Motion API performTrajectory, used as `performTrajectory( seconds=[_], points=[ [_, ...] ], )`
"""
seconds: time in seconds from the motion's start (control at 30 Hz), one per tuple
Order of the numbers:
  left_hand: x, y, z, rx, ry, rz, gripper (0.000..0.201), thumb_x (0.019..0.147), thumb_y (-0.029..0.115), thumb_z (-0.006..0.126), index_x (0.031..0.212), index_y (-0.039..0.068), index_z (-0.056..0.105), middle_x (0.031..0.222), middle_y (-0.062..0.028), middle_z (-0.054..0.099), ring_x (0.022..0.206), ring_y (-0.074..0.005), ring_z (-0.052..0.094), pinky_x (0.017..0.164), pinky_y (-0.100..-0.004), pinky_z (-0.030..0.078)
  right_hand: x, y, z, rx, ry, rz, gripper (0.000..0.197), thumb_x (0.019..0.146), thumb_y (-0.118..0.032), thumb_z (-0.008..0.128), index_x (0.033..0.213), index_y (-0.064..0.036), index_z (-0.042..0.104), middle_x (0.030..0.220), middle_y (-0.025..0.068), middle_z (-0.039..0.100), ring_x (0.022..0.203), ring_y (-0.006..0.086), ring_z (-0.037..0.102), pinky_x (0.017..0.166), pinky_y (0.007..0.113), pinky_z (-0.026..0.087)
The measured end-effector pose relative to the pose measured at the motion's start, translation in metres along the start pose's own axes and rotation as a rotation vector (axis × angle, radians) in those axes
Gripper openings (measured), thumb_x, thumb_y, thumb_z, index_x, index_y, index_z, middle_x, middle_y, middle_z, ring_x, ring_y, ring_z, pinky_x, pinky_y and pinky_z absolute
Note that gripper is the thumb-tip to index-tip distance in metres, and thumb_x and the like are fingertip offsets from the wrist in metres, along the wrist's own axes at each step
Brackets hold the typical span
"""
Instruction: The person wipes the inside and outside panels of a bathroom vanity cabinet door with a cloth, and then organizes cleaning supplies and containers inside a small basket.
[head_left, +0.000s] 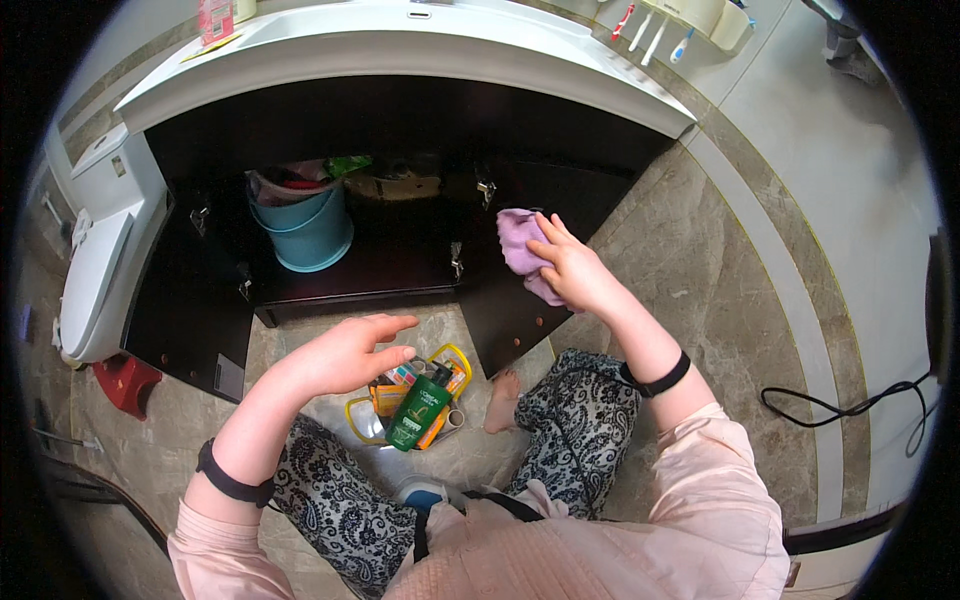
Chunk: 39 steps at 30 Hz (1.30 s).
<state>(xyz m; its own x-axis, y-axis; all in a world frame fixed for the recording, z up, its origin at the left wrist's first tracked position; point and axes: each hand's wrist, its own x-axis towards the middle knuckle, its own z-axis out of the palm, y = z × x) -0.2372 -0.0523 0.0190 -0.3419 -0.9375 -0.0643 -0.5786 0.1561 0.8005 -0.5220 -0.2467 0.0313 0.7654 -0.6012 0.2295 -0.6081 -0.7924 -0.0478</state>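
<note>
Right hand: in the centre right of the frame, the right hand [572, 270] lies on a crumpled purple cloth [519, 243], its fingers stretched out and slightly apart; whether they pinch the fabric I cannot tell.
Purple cloth: it sits under the right hand, in front of the dark right cabinet door [510, 310], partly bunched out past the fingers toward the left.
Left hand: in the centre left of the frame, the left hand [355, 352] holds nothing; its fingers lie close together, pointing right, with the thumb apart below them.
Floor pile: near the left hand, at lower centre, a green pump bottle [418, 412] lies tilted over a yellow-edged container [455, 356] with orange and white packages in and around it.
Cabinet: across the upper middle, the dark cabinet [380, 115] stands open, with the left door [185, 300] swung out at the left.
Bucket: inside, left of centre, a light blue bucket [305, 235] stands upright, with pinkish and red items at its top.
Counter: above the cabinet, along the top of the frame, runs a white basin counter [400, 50], with a pink bottle [215, 20] at its upper left.
Toothbrushes: at upper right, several toothbrushes [655, 40] hang from a cream holder [705, 15].
Left edge: a white toilet [98, 270] stands beside the cabinet, a red stool [128, 385] below it.
Right edge: a black cable [840, 410] loops over the tiles.
</note>
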Motion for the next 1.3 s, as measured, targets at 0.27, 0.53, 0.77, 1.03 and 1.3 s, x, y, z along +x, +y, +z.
performTrajectory(
  seconds=[0.27,0.53,0.77,1.03,1.3],
  points=[
    [0.027,0.012,0.003,-0.002,0.031,0.04,0.047,0.088,0.026,0.054,0.127,0.002,0.044,0.12,-0.0183,0.052,0.109,-0.028,0.054,0.09,-0.0356,0.044,0.12,0.048,0.036,-0.079,-0.04,-0.048,0.038,0.079,-0.013,0.051,0.115,-0.0011,0.05,0.135,0.0299,0.029,0.123,0.0484,0.03,0.101,0.041,0.035],
    [0.041,0.011,0.01,-0.076,0.03,0.018,0.047,0.087,0.026,0.055,0.125,0.001,0.045,0.117,-0.0179,0.055,0.105,-0.0248,0.055,0.089,-0.0339,0.044,0.148,0.033,0.043,-0.059,0.135,0.153,0.036,0.076,-0.012,0.056,0.105,0.0084,0.05,0.11,0.0239,0.049,0.101,0.0382,0.048,0.091,0.041,0.04],
    [0.036,0.013,0.01,-0.141,0.089,-0.074,0.044,0.089,0.022,0.054,0.126,0.0,0.045,0.119,-0.0138,0.055,0.107,-0.0181,0.053,0.091,-0.0296,0.042,0.106,0.03,0.034,-0.273,0.02,0.12,0.032,0.077,-0.014,0.054,0.099,0.0081,0.048,0.093,0.0232,0.057,0.088,0.0364,0.057,0.079,0.04,0.048],
    [0.043,0.054,-0.003,-0.177,0.131,-0.176,0.048,0.091,0.026,0.05,0.132,0.004,0.039,0.129,-0.0113,0.047,0.11,-0.0186,0.05,0.088,-0.0318,0.044,0.01,-0.003,0.015,-0.305,0.176,-0.069,0.025,0.074,-0.009,0.056,0.092,0.0078,0.05,0.092,0.0244,0.057,0.093,0.0378,0.055,0.081,0.041,0.048],
    [0.077,0.15,-0.016,-0.366,0.069,-0.103,0.073,0.084,0.045,0.056,0.14,0.013,0.022,0.13,-0.0165,0.041,0.115,-0.0314,0.046,0.085,-0.0432,0.047,0.01,-0.056,-0.046,1.064,0.496,-0.002,0.031,0.085,-0.016,0.053,0.112,-0.0025,0.051,0.101,0.0121,0.059,0.092,0.0204,0.059,0.08,0.032,0.046]
  ],
)
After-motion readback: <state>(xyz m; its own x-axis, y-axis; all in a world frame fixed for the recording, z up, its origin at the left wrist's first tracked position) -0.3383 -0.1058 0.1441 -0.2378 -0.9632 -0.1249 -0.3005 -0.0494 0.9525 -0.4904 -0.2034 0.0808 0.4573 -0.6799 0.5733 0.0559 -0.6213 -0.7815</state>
